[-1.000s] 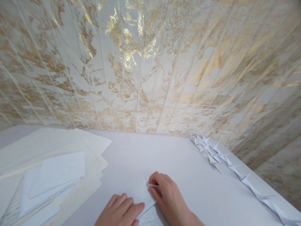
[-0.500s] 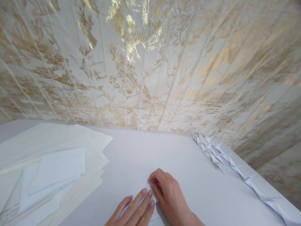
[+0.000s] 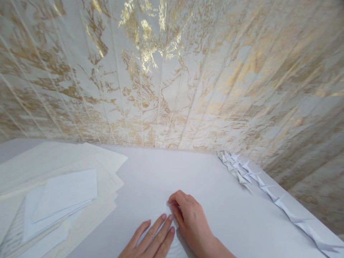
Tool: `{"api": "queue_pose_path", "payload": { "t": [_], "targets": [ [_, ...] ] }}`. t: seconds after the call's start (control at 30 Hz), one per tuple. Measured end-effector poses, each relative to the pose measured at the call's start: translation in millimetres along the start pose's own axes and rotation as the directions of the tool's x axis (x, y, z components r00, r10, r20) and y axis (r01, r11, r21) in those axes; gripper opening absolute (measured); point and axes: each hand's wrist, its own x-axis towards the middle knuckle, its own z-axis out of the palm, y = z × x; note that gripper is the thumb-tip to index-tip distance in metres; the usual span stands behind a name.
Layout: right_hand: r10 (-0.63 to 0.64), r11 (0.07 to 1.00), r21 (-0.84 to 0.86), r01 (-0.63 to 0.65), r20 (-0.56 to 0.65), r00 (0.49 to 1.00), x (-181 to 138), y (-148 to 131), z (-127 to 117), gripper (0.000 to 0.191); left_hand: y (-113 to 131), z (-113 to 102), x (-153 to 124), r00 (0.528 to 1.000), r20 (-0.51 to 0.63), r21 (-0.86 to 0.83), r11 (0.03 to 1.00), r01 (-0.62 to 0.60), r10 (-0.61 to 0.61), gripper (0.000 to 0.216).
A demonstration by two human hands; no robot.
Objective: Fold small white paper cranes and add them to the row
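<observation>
A white sheet of paper [image 3: 176,248] lies on the white table, mostly covered by my hands and hard to tell from the tabletop. My left hand [image 3: 152,239] rests flat on it with the fingers spread, pressing it down. Just to the right, my right hand [image 3: 191,219] is curled, its thumb and forefinger pinched together at the paper's far edge. Both hands are close together near the bottom of the view, with the left fingertips beside the right thumb.
Large cream sheets [image 3: 107,165] fan out on the left, topped by a stack of smaller white papers [image 3: 70,191]. Folded white paper cranes [image 3: 279,200] stand in rows along the table's right edge. Behind the table [image 3: 166,168] hangs a white and gold patterned curtain [image 3: 150,89].
The view has shifted slightly. Both hands keep nearly the same pose on the paper, with my right hand still pinching at its far edge.
</observation>
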Motion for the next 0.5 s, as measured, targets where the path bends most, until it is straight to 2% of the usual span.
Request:
{"api": "queue_pose_path", "payload": {
  "t": [0.13, 0.37, 0.5],
  "targets": [
    [0.032, 0.999, 0.006, -0.032, 0.018, 0.999, -2, -3, -5, 0.023, -1, -1, 3, 1.0, -0.002, -0.025, 1.0, 0.018, -0.018, 0.047],
    [0.198, 0.967, 0.152, -0.203, 0.05, 0.979, -13, -9, -26, 0.039, -6, -6, 10, 1.0, -0.006, -0.057, 0.998, 0.025, -0.025, 0.041],
    [0.221, 0.956, 0.182, -0.232, 0.076, 0.972, -17, -9, -28, 0.043, -6, -7, 8, 1.0, 0.006, -0.063, 0.998, 0.02, -0.02, 0.041]
  ]
}}
